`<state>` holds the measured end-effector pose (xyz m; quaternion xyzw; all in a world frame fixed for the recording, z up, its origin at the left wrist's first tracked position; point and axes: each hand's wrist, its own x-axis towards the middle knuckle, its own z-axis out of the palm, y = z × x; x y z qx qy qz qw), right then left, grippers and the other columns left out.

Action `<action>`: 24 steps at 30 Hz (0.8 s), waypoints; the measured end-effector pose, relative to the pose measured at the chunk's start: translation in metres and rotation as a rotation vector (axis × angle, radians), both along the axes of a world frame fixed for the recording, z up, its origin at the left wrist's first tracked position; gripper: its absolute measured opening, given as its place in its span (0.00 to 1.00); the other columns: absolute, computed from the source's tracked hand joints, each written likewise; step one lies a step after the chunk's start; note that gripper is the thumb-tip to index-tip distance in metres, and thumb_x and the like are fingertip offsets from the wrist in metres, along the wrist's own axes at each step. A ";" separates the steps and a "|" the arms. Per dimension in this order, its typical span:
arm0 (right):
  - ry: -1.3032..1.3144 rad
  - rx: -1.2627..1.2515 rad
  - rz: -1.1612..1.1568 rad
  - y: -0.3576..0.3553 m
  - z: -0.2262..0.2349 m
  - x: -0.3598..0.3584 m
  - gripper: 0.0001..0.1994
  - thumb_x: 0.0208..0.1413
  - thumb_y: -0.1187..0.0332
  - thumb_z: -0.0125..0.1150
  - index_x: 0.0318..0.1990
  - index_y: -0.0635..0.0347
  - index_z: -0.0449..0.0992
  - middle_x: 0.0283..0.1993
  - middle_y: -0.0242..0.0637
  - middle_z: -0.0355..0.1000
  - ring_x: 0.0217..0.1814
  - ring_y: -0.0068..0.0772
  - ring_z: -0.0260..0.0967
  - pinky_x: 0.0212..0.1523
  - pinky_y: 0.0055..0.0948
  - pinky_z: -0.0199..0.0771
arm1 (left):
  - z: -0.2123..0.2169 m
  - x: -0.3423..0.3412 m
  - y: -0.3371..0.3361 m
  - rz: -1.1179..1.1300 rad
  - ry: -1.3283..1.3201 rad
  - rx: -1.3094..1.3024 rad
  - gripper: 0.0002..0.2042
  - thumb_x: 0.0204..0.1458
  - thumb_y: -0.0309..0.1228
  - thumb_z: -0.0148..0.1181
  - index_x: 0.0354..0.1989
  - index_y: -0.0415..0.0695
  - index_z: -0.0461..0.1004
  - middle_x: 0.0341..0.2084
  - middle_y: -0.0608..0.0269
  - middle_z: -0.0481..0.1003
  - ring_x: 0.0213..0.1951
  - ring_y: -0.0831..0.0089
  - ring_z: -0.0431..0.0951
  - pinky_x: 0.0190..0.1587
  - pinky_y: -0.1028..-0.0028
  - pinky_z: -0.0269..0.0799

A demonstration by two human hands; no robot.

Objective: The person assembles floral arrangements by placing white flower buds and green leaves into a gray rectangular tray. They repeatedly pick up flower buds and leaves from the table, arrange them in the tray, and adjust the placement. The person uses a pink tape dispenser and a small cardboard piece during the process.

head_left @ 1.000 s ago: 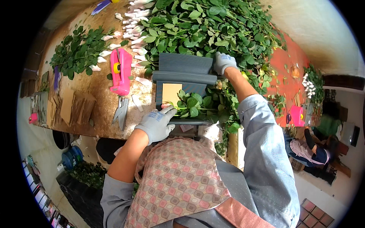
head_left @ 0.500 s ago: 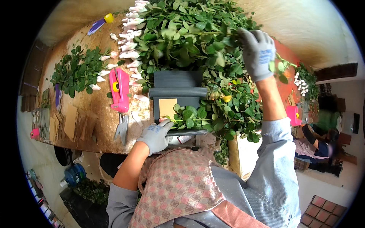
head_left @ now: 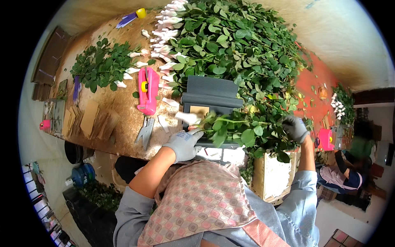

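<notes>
Stem [head_left: 234,121] lies between hands, above rack [head_left: 212,88], long axis left to right. Blurred white-sleeved head [head_left: 187,118] just beside left hand [head_left: 184,145]; other end at right hand [head_left: 295,127], fingers curled round it. Left hand flat at rack's near-left corner; cannot tell if it grips. Gloves knit, grey; rack dark, ribbed; card [head_left: 199,110] flat, tan; leaves [head_left: 248,137] oval; desk [head_left: 123,140] worn, brown.
</notes>
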<state>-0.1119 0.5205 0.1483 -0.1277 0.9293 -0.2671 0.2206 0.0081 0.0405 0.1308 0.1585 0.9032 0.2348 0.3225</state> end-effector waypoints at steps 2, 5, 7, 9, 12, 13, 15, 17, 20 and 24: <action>-0.005 0.461 0.076 -0.002 -0.014 0.006 0.14 0.53 0.72 0.66 0.49 0.57 0.80 0.46 0.42 0.78 0.49 0.40 0.76 0.52 0.39 0.74 | -0.004 0.002 -0.001 0.002 0.024 0.007 0.29 0.60 0.43 0.57 0.69 0.48 0.65 0.68 0.53 0.65 0.60 0.48 0.73 0.62 0.55 0.69; 0.203 0.943 0.191 -0.057 -0.003 0.021 0.18 0.54 0.69 0.61 0.54 0.50 0.78 0.49 0.44 0.75 0.57 0.48 0.72 0.59 0.46 0.69 | -0.012 0.005 -0.001 0.000 0.039 -0.008 0.29 0.59 0.43 0.57 0.69 0.49 0.64 0.69 0.56 0.65 0.60 0.49 0.73 0.62 0.55 0.69; 0.362 0.895 0.213 -0.107 0.014 0.027 0.18 0.53 0.70 0.62 0.53 0.50 0.78 0.46 0.44 0.75 0.55 0.49 0.72 0.56 0.45 0.71 | -0.010 0.004 -0.001 -0.010 0.037 -0.033 0.30 0.59 0.43 0.57 0.70 0.50 0.64 0.69 0.57 0.64 0.60 0.49 0.73 0.62 0.55 0.69; 0.340 0.417 0.302 -0.166 0.023 0.028 0.19 0.51 0.72 0.61 0.52 0.53 0.78 0.44 0.45 0.75 0.51 0.50 0.73 0.51 0.44 0.75 | -0.009 0.004 -0.001 -0.004 0.005 -0.048 0.30 0.59 0.44 0.57 0.70 0.50 0.63 0.70 0.58 0.64 0.60 0.49 0.73 0.62 0.55 0.69; 0.332 0.220 0.373 -0.245 -0.005 0.030 0.20 0.58 0.66 0.60 0.58 0.55 0.72 0.43 0.43 0.76 0.47 0.48 0.77 0.46 0.44 0.78 | -0.006 -0.001 0.000 -0.033 0.020 -0.046 0.31 0.59 0.44 0.57 0.71 0.50 0.63 0.70 0.57 0.64 0.60 0.48 0.73 0.62 0.55 0.69; 0.363 0.288 0.397 -0.264 -0.024 0.024 0.20 0.61 0.65 0.58 0.60 0.55 0.71 0.43 0.44 0.77 0.46 0.48 0.78 0.45 0.44 0.78 | -0.004 -0.002 0.000 -0.038 0.024 -0.050 0.31 0.59 0.44 0.57 0.71 0.50 0.63 0.70 0.57 0.64 0.60 0.48 0.73 0.61 0.55 0.69; 0.404 0.430 0.498 -0.287 -0.070 0.016 0.18 0.62 0.65 0.53 0.58 0.58 0.71 0.43 0.44 0.77 0.44 0.46 0.79 0.43 0.45 0.79 | -0.001 -0.002 0.000 -0.026 0.016 -0.042 0.31 0.59 0.45 0.57 0.71 0.50 0.63 0.69 0.55 0.64 0.60 0.48 0.73 0.61 0.54 0.69; 0.398 0.444 0.652 -0.297 -0.086 0.013 0.17 0.63 0.66 0.50 0.58 0.58 0.71 0.43 0.44 0.78 0.43 0.44 0.80 0.41 0.44 0.80 | -0.001 0.000 0.000 0.020 -0.010 -0.018 0.31 0.59 0.45 0.57 0.71 0.49 0.63 0.69 0.54 0.64 0.60 0.48 0.73 0.61 0.53 0.69; 0.289 0.368 0.813 -0.303 -0.081 0.017 0.18 0.64 0.67 0.49 0.60 0.56 0.71 0.46 0.45 0.78 0.43 0.45 0.81 0.40 0.43 0.80 | -0.005 0.004 0.000 0.070 -0.039 0.027 0.34 0.57 0.48 0.59 0.70 0.48 0.63 0.68 0.52 0.65 0.61 0.47 0.71 0.63 0.51 0.66; 0.217 0.281 0.765 -0.300 -0.082 0.012 0.18 0.64 0.67 0.48 0.61 0.48 0.69 0.52 0.45 0.76 0.47 0.48 0.80 0.39 0.45 0.80 | 0.005 -0.004 -0.008 0.043 -0.004 0.043 0.37 0.53 0.55 0.62 0.68 0.47 0.66 0.66 0.49 0.68 0.62 0.47 0.71 0.68 0.52 0.60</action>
